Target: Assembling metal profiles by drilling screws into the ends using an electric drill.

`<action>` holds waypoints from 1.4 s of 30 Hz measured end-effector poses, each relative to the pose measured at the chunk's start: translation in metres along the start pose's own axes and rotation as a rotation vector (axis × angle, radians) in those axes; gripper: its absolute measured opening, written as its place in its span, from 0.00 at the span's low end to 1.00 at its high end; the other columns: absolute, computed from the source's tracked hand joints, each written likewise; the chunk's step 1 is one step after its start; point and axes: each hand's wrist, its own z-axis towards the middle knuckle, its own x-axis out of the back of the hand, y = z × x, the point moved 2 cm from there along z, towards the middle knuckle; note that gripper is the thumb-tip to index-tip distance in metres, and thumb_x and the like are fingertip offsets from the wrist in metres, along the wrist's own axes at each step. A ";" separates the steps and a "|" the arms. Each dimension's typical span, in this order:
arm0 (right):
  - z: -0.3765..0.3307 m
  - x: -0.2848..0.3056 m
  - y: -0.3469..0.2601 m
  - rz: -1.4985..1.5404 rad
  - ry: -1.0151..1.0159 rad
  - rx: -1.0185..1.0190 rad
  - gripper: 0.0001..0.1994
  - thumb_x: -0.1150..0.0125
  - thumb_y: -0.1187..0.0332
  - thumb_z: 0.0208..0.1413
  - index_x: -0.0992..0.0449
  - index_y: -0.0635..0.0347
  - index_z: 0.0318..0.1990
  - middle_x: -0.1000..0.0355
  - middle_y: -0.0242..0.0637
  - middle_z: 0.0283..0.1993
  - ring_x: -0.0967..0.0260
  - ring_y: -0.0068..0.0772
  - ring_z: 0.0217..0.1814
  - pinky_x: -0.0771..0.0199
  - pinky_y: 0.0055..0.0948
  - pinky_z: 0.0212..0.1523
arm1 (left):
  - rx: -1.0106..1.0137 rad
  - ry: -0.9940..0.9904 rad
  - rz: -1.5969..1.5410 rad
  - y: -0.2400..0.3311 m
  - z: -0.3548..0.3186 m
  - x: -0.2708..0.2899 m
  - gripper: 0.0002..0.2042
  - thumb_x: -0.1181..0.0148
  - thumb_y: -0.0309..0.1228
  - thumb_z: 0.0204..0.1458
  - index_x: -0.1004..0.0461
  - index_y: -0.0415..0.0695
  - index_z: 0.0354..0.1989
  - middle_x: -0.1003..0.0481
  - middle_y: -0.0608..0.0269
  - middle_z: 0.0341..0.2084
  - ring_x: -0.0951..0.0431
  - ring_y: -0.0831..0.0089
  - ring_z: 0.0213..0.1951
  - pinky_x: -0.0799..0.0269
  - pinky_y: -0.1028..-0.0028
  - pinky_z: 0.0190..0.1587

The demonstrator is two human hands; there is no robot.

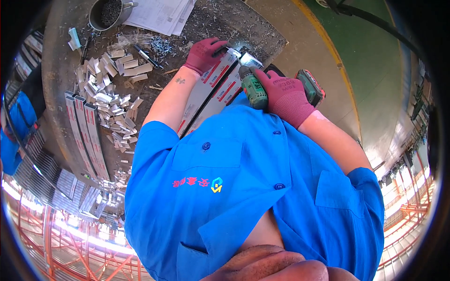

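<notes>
Fingers of the right hand [285, 91] are closed around the grip of a green cordless drill [253, 90]; those of the left hand [202, 55] reach out, slightly bent, and whether they pinch anything cannot be told. Taking twelve o'clock as the top of the view, the tabletop [225, 23] spreads from the person's front toward eleven. On it two long grey bars [215, 76] with red labels lie side by side, their long axes running from seven o'clock near the blue shirt [206, 196] to one o'clock at the far ends. Those ends are at ten o'clock from the right hand and three from the left. The drill's nose points toward eleven, close to the ends; contact is unclear. Smallest is a pale piece [234, 53] at the far end of the left bar, at four o'clock from the left fingertips and nearer to them than to the right hand.
</notes>
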 end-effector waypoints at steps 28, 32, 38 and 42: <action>0.013 0.007 -0.024 -0.159 -0.020 0.043 0.24 0.43 0.64 0.63 0.30 0.54 0.67 0.24 0.51 0.51 0.17 0.52 0.46 0.20 0.50 0.39 | 0.055 -0.061 0.032 -0.006 -0.002 -0.003 0.22 0.27 0.37 0.53 0.19 0.53 0.58 0.18 0.50 0.50 0.16 0.50 0.48 0.18 0.57 0.50; 0.013 0.012 -0.027 -0.158 -0.017 0.045 0.23 0.43 0.64 0.63 0.29 0.56 0.66 0.24 0.52 0.51 0.17 0.52 0.45 0.19 0.50 0.39 | 0.029 -0.037 0.036 -0.006 -0.001 -0.004 0.22 0.27 0.37 0.52 0.19 0.53 0.57 0.18 0.51 0.49 0.16 0.50 0.47 0.18 0.57 0.49; 0.016 0.014 -0.026 -0.167 -0.047 0.040 0.24 0.44 0.64 0.64 0.29 0.54 0.67 0.24 0.51 0.52 0.17 0.52 0.46 0.19 0.49 0.40 | 0.006 0.007 0.024 -0.009 0.000 -0.007 0.21 0.27 0.36 0.52 0.18 0.52 0.56 0.18 0.54 0.45 0.16 0.51 0.45 0.18 0.57 0.46; 0.018 0.020 -0.021 -0.156 -0.068 0.048 0.26 0.42 0.64 0.64 0.32 0.54 0.69 0.25 0.52 0.53 0.17 0.52 0.47 0.18 0.48 0.40 | 0.014 -0.030 -0.006 -0.003 0.002 0.001 0.20 0.28 0.35 0.52 0.18 0.51 0.54 0.18 0.54 0.43 0.16 0.51 0.43 0.18 0.57 0.44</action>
